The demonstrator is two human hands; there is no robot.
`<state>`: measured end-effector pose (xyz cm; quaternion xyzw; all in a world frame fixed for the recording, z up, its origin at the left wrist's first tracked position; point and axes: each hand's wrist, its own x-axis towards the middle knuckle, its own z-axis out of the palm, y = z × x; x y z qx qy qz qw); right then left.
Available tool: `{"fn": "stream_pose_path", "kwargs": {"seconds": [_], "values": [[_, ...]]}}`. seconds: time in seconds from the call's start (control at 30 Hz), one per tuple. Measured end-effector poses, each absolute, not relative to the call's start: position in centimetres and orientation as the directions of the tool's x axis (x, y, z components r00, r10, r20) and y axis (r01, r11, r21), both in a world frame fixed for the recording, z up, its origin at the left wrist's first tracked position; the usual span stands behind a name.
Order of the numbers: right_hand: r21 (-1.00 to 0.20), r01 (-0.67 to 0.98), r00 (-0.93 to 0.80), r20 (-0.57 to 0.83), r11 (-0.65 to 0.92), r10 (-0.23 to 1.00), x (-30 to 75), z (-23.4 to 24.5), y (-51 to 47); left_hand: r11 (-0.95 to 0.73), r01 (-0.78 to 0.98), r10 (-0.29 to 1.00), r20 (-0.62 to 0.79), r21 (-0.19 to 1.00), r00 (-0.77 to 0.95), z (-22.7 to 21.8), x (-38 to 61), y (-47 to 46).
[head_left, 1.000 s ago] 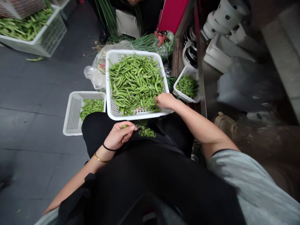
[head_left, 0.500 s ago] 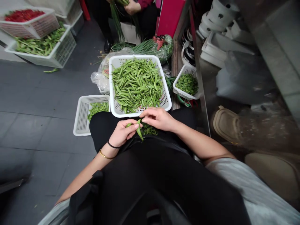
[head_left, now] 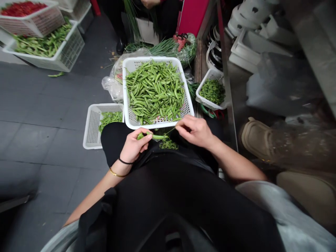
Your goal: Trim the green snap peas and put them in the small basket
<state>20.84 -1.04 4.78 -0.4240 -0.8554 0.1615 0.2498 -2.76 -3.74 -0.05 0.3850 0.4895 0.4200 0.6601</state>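
Observation:
My left hand is closed on sugar snap peas; one pea pod sticks out to the right between thumb and forefinger, and another shows within the fingers. Pinched in my right hand is a thin green string that runs taut from the pod's right end. A small heap of green trimmings lies below, over my lap. Just beyond my hands stands a large white basket heaped with pea pods. Fewer pods lie in the smaller white basket by my left knee.
White baskets of red chillies and green pods or stems are stacked at the far left. A small basket of leafy greens stands right, beside a metal shelf edge. Ahead sits another person near green stalks, scissors and plastic bags.
My right hand has moved right, away from the left, drawing a string off the pod. The pod in my left hand has turned from pointing down to lying nearly level.

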Motion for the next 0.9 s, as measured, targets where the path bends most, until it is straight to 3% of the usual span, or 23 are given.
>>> {"fn": "stream_pose_path", "kwargs": {"seconds": [0.2, 0.33, 0.43, 0.63, 0.77, 0.83, 0.9], "values": [[-0.533, 0.694, -0.564, 0.014, 0.484, 0.826, 24.3, 6.1, -0.5, -0.033, 0.180, 0.998, 0.023, 0.983, 0.053, 1.0, -3.8, -3.6], [-0.524, 0.735, -0.551, -0.090, 0.431, 0.830, 24.5, 6.0, -0.1, -0.141, 0.278, 0.990, 0.127, 0.950, 0.066, 2.3, -3.9, -3.8], [-0.542, 0.708, -0.566, -0.051, 0.453, 0.823, 22.8, 5.4, -0.4, -0.159, 0.313, 0.986, 0.133, 0.936, 0.103, 2.8, -3.6, -4.1], [-0.453, 0.584, -0.757, -0.005, 0.674, 0.653, 19.0, 3.2, -1.3, -0.218, 0.380, 0.963, 0.135, 0.899, 0.234, 2.6, -3.7, -4.3], [-0.518, 0.467, -0.814, 0.064, 0.716, 0.577, 18.8, 2.4, -1.5, -0.302, 0.441, 0.838, 0.014, 0.845, 0.546, 2.6, -3.4, -4.0], [-0.565, 0.405, -0.822, 0.119, 0.719, 0.556, 18.3, 2.2, -1.7, -0.279, 0.413, 0.806, -0.022, 0.867, 0.591, 2.6, -2.8, -4.0], [-0.636, 0.382, -0.762, 0.194, 0.671, 0.618, 17.5, 2.1, -1.8, -0.179, 0.358, 0.846, -0.043, 0.917, 0.532, 2.4, -1.9, -4.0]]}}
